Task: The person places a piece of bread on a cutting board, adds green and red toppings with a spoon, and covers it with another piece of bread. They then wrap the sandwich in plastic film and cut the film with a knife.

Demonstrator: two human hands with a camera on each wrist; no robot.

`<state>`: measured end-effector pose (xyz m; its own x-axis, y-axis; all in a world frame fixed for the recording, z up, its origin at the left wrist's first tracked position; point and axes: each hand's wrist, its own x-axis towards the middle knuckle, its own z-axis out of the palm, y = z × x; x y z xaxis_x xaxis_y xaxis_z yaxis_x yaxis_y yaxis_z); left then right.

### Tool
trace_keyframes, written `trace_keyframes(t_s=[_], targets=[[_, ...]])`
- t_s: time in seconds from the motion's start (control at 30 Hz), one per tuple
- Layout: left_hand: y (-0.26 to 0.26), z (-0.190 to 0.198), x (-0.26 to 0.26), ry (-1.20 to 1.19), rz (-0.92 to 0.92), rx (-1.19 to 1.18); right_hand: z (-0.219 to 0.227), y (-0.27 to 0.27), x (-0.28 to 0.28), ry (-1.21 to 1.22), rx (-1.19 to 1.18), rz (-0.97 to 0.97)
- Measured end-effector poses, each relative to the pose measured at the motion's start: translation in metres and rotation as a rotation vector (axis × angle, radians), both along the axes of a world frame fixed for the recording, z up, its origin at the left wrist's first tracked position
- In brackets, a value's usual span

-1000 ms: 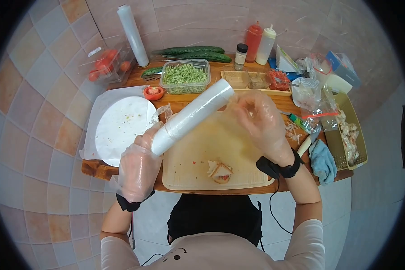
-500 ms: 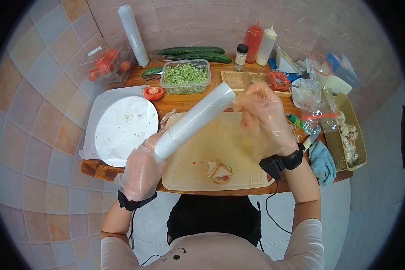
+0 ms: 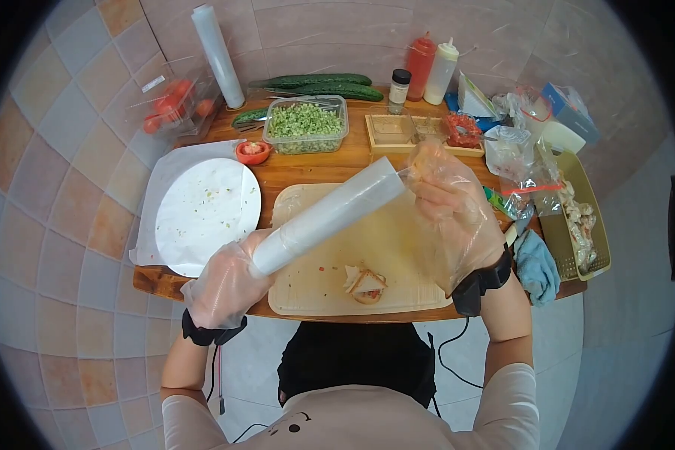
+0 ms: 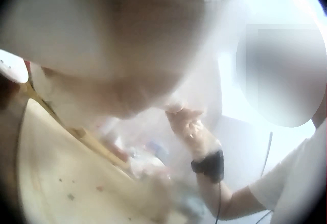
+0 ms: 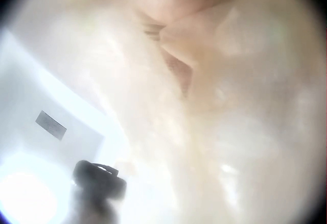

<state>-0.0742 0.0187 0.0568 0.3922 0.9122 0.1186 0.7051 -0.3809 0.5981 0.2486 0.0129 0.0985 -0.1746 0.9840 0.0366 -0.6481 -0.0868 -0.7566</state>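
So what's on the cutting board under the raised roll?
Head view: a small cut sandwich piece lies on the cutting board beneath the film roll; few crumbs otherwise.

We count two rolls of cling film: one (image 3: pixel 330 215) held slantwise over the cutting board (image 3: pixel 307 289), the other (image 3: pixel 217 54) standing far left against the wall. We see two gloved hands, left (image 3: pixel 221 285) and right (image 3: pixel 454 214). Two whole cucumbers (image 3: pixel 315 84) lie at the far edge. Two squeeze bottles stand far right of them, one red (image 3: pixel 420 67), one white (image 3: pixel 441 71), beside one dark-capped shaker (image 3: pixel 399 86). There is one white plate (image 3: pixel 206 214) at left, one tub of chopped greens (image 3: pixel 305 124), one sandwich piece (image 3: pixel 364 285) near us, and one blue cloth (image 3: pixel 536 266) at right.
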Motion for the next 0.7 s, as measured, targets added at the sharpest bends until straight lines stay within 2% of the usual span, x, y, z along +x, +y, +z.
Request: trace_keyframes(t_s=[0.07,0.2,0.3,0.4,0.5,0.6,0.7], targets=[[0.000,0.003,-0.002,-0.007,-0.009,-0.019,0.006,-0.004,-0.003,-0.068,-0.037,-0.013],[-0.001,0.002,-0.003,0.030,0.062,0.179,0.015,-0.002,-0.012,-0.284,-0.048,-0.047],[-0.006,0.002,-0.003,0.088,0.123,0.272,-0.005,0.008,-0.003,-0.413,0.164,0.043],[-0.007,0.004,0.001,0.150,0.184,0.275,0.000,0.007,-0.023,-0.914,0.237,-0.239],[-0.005,0.003,0.004,0.228,0.249,0.299,-0.013,0.015,-0.018,-1.247,0.339,-0.340],[-0.002,-0.002,0.008,0.286,0.305,0.303,-0.020,0.013,-0.025,-1.487,0.600,-0.616],[0.003,-0.001,0.012,0.272,0.311,0.290,-0.020,0.013,-0.027,-1.463,0.619,-0.646]])
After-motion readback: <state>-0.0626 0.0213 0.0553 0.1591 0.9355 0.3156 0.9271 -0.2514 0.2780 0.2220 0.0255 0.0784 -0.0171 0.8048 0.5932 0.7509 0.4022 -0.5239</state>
